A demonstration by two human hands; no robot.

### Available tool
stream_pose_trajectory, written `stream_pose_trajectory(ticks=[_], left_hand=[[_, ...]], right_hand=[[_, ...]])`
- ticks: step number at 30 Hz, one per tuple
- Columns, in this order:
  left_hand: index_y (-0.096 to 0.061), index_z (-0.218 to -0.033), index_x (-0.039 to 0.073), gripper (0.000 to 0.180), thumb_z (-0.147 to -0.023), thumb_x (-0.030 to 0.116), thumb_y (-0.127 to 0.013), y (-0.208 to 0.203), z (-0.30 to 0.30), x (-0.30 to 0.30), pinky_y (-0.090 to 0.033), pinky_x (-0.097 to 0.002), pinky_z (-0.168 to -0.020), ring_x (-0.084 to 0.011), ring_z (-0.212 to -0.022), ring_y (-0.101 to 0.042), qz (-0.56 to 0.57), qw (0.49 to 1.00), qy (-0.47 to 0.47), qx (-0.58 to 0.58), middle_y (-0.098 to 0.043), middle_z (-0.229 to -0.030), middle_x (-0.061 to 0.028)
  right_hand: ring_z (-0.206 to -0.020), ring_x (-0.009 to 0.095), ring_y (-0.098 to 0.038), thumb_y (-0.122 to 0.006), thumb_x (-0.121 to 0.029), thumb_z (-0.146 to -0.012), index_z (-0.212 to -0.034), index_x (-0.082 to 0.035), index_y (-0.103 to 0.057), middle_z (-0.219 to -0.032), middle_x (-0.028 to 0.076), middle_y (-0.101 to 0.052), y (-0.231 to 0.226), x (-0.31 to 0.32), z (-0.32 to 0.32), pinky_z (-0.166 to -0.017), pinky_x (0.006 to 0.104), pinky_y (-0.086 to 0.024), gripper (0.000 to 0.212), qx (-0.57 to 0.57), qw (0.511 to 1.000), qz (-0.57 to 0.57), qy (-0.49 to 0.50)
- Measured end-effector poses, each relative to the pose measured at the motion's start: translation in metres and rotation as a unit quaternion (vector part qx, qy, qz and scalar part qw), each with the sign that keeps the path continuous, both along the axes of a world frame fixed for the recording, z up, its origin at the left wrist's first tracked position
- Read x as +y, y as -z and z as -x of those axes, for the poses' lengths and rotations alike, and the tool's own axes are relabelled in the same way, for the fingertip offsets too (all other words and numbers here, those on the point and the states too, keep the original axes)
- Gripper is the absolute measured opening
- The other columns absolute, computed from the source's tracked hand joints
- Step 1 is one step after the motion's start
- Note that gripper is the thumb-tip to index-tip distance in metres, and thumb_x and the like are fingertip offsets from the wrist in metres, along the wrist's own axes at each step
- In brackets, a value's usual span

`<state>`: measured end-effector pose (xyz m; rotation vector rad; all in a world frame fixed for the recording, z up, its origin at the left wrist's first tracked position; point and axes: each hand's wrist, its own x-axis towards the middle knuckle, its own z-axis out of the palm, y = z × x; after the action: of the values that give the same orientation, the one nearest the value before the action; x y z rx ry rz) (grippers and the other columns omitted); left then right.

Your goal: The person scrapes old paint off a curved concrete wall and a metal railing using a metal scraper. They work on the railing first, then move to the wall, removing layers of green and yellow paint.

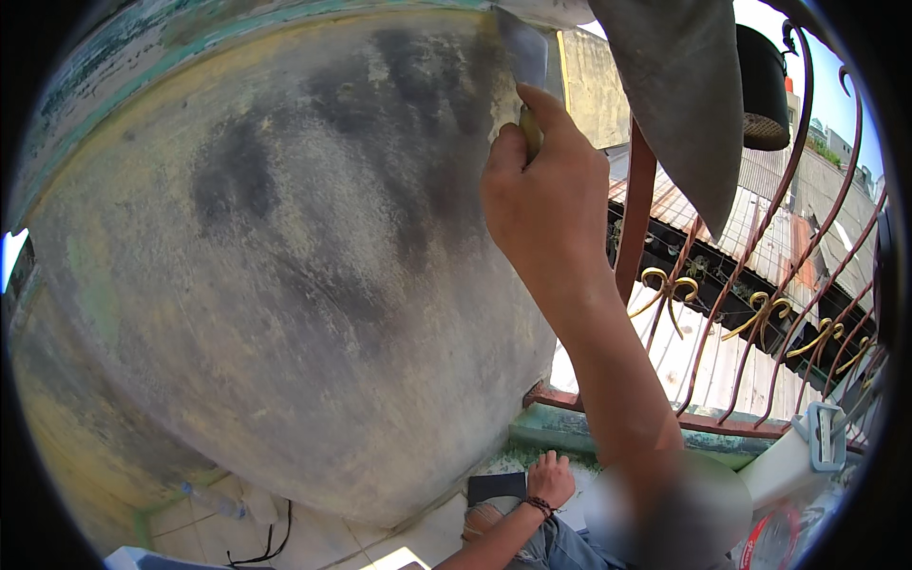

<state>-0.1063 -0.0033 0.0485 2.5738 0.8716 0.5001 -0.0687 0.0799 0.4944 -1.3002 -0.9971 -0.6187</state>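
Observation:
My right hand (546, 180) is raised at the wall's upper right edge, its fingers wrapped round the handle of a putty knife (524, 52). The thin metal blade points up and lies close to the wall; I cannot tell whether its edge touches. The grey wall (285, 380) is worn, with dark smudged patches and yellowish scraped areas. Low in the picture, my left hand (551, 480) rests by my bent knee, with a dark bracelet on the wrist. Its fingers are partly spread and nothing shows in them. Beside it lies a flat dark rectangular piece (496, 487).
A brown metal railing (698, 356) with gold curls runs along the right, above corrugated roofs (731, 313). Grey cloth (679, 95) and a black pot (763, 90) hang at upper right. A clear bottle (214, 499) and black cord (271, 549) lie on the tiled floor (318, 537).

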Motion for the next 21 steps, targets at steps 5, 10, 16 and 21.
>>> stream_pose_trajectory(ticks=[5,10,16,21], left_hand=[[-0.061,-0.093,0.005,0.019,-0.082,0.02,-0.058,0.015,0.003,0.003,-0.046,-0.0474,-0.085,-0.0332,-0.102,-0.056,0.007,0.999,0.009,-0.048,-0.055,-0.102,-0.0157],[-0.062,-0.097,0.005,0.022,-0.083,0.021,-0.058,0.0,0.003,0.003,-0.045,-0.0477,-0.088,-0.0328,-0.106,-0.055,0.032,0.999,-0.011,0.012,-0.055,-0.106,-0.0154],[-0.062,-0.1,0.004,0.024,-0.083,0.022,-0.059,-0.005,0.003,0.004,-0.045,-0.0477,-0.09,-0.0329,-0.108,-0.054,0.042,0.997,-0.012,0.06,-0.055,-0.108,-0.0161],[-0.062,-0.1,0.004,0.024,-0.084,0.022,-0.058,-0.01,0.003,0.004,-0.044,-0.0478,-0.09,-0.0332,-0.109,-0.054,0.054,0.996,-0.011,0.065,-0.055,-0.109,-0.0167]], right_hand=[[-0.068,0.022,-0.068,-0.051,-0.014,-0.092,-0.127,0.003,-0.056,-0.08,0.02,-0.069,0.002,0.015,0.012,-0.07,0.0358,-0.053,0.039,0.035,0.996,-0.065,-0.038],[-0.059,0.013,-0.059,-0.053,-0.016,-0.092,-0.129,-0.001,-0.058,-0.073,0.011,-0.066,0.009,-0.001,-0.001,-0.061,0.0299,-0.048,0.04,0.065,0.991,-0.053,-0.101],[-0.055,0.009,-0.055,-0.055,-0.016,-0.092,-0.127,-0.004,-0.062,-0.072,0.009,-0.065,0.011,-0.009,-0.004,-0.056,0.0286,-0.045,0.038,0.027,0.996,-0.056,-0.07],[-0.055,0.011,-0.056,-0.056,-0.016,-0.091,-0.125,-0.005,-0.063,-0.075,0.012,-0.068,0.01,-0.01,-0.006,-0.056,0.0286,-0.046,0.037,-0.011,0.998,-0.056,-0.023]])
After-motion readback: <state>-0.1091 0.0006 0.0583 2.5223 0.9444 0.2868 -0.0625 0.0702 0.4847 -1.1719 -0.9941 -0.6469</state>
